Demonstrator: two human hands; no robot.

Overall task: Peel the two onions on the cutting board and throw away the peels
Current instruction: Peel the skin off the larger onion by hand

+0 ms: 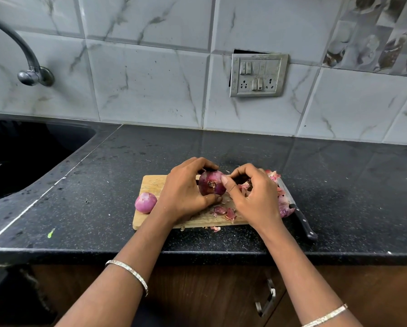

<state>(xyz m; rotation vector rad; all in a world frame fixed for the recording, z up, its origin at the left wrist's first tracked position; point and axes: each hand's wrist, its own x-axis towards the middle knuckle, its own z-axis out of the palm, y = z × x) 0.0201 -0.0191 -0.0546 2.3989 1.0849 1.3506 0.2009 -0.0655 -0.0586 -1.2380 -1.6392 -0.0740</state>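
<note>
My left hand (186, 190) grips a dark purple onion (210, 185) just above the wooden cutting board (151, 182). My right hand (252, 194) pinches the skin at the onion's right side with thumb and forefinger. A second onion (145, 202), lighter pink and smooth, lies at the board's left edge. Loose peels (225, 212) are scattered on the board under my hands, and a bigger heap of peels (283, 204) lies at its right side.
A black-handled knife (300, 215) lies along the board's right edge, blade pointing away. The board sits on a black granite counter (103, 197). A dark sink (21, 156) and tap (30, 67) are at the left. A switch socket (259, 75) is on the tiled wall.
</note>
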